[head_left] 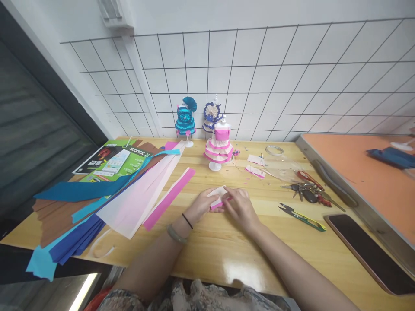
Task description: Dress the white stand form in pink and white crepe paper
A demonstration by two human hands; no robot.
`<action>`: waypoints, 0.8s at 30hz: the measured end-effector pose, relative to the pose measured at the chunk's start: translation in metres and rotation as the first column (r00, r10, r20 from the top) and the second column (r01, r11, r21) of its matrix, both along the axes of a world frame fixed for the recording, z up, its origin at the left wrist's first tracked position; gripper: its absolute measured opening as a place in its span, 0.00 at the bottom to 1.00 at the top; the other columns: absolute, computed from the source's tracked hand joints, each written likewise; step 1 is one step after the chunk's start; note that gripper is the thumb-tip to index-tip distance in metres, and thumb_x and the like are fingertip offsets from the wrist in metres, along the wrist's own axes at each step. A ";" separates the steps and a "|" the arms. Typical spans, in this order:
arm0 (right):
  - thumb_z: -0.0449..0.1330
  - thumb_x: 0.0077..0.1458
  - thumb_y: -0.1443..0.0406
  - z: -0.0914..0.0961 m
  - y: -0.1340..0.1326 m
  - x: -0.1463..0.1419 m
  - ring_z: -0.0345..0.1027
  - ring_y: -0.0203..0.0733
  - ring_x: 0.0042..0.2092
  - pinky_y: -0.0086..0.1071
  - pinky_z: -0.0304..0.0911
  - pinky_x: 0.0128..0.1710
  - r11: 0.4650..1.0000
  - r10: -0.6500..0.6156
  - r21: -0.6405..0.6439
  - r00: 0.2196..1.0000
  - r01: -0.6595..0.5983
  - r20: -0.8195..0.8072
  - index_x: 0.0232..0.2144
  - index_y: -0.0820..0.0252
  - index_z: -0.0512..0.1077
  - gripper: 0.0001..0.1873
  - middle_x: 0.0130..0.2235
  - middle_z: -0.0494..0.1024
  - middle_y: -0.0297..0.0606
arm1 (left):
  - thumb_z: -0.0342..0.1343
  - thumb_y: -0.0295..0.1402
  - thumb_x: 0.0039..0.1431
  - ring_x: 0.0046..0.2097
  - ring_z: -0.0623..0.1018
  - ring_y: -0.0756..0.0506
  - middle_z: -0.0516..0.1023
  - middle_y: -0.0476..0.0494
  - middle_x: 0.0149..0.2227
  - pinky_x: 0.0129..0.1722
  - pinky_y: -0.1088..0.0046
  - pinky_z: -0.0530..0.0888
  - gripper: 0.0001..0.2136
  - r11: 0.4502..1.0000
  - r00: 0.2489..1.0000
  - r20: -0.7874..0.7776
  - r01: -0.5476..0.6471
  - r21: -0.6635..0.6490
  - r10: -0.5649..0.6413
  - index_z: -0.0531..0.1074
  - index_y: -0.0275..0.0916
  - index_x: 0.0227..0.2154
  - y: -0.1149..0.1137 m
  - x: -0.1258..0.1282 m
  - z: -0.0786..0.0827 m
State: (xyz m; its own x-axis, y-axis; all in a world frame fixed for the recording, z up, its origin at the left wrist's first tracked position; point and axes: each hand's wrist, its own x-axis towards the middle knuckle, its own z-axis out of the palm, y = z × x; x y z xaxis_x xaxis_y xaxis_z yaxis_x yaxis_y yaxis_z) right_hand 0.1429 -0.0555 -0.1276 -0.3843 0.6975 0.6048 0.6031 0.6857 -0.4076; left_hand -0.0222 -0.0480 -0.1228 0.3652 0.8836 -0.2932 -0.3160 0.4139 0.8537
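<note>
Between my two hands, just above the table, is a small piece of white paper with a pink edge (216,199). My left hand (205,204) grips its left side, thumb on top. On the right side, my right hand (240,207) has its fingers bent onto the paper's edge. Beyond them stands a mini dress form in a pink and cream paper dress (218,149). Left of my hands lies a long pink and white paper strip (170,198). Two similar small pink and white pieces (255,172) rest on the table to the right.
Coloured crepe paper strips (129,198) cover the table's left side. Two more dressed forms, one teal (186,119) and one navy and cream (211,113), stand at the wall. Keys (308,192), thread snips (301,217) and a phone (369,250) lie right.
</note>
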 end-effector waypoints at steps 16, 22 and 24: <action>0.44 0.59 0.57 -0.010 0.027 0.036 0.62 0.38 0.28 0.33 0.61 0.31 0.876 -0.359 -0.421 0.901 0.235 -0.243 0.47 0.62 0.63 0.20 0.28 0.67 0.35 | 0.57 0.28 0.52 0.35 0.79 0.44 0.77 0.31 0.40 0.37 0.68 0.74 0.14 0.997 0.997 0.038 -0.074 0.006 0.074 0.70 0.28 0.42 0.006 -0.009 0.014; 0.52 0.56 0.55 -0.012 0.023 0.029 0.60 0.36 0.27 0.32 0.60 0.30 0.872 -0.259 -0.483 0.909 0.075 -0.326 0.48 0.62 0.61 0.21 0.27 0.65 0.32 | 0.57 0.26 0.51 0.36 0.79 0.43 0.77 0.32 0.40 0.40 0.65 0.73 0.14 0.997 0.994 0.070 -0.082 0.003 0.082 0.69 0.29 0.42 0.009 -0.014 0.012; 0.56 0.53 0.54 -0.013 0.024 0.028 0.61 0.36 0.27 0.32 0.61 0.29 0.852 -0.246 -0.524 0.871 -0.015 -0.424 0.46 0.61 0.61 0.23 0.27 0.65 0.31 | 0.58 0.25 0.49 0.37 0.79 0.43 0.77 0.32 0.42 0.41 0.65 0.73 0.16 0.996 0.993 0.070 -0.094 0.001 0.093 0.69 0.30 0.43 0.009 -0.014 0.011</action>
